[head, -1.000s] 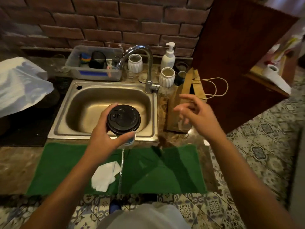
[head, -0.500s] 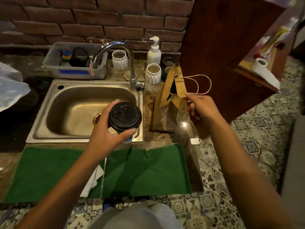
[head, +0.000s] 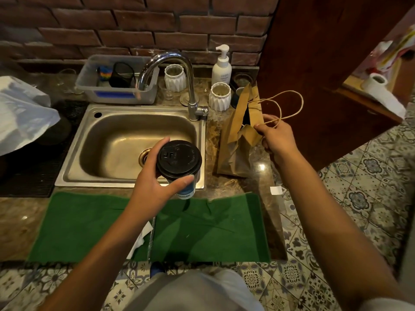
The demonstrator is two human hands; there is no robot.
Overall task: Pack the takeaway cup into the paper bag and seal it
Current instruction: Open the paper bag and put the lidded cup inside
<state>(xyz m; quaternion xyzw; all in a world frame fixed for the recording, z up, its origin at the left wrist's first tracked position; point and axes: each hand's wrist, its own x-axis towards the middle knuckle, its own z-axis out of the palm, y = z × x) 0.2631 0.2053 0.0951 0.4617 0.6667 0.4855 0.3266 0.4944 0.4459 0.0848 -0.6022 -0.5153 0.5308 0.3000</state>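
Nearest, a green mat (head: 202, 230) along the tabletop (head: 18, 225) edge, a white napkin (head: 140, 240) half tucked under the left forearm. Just beyond, left hand (head: 152, 182) wrapped around the takeaway cup (head: 179, 162) – fingers behind, thumb across the front, holding it upright in the air over the near rim of the sink (head: 134, 140). Black domed lid snapped on and level, sip hole closed by the look of it; a blue printed band visible below the thumb. To the right, right hand (head: 276, 135) pinching the near lip of the paper bag (head: 233, 140), fingers curled on the brown paper beside the twine handles (head: 289, 104). Bag standing on the tabletop but creased and slumped, mouth only a narrow slit. Probably the opening step – cup not yet in. Next move likely calls for pulling the mouth wide and squaring the base, then lowering the cup straight down, lid level. Farther back, tap (head: 170, 70), soap pump (head: 221, 66), brick wall
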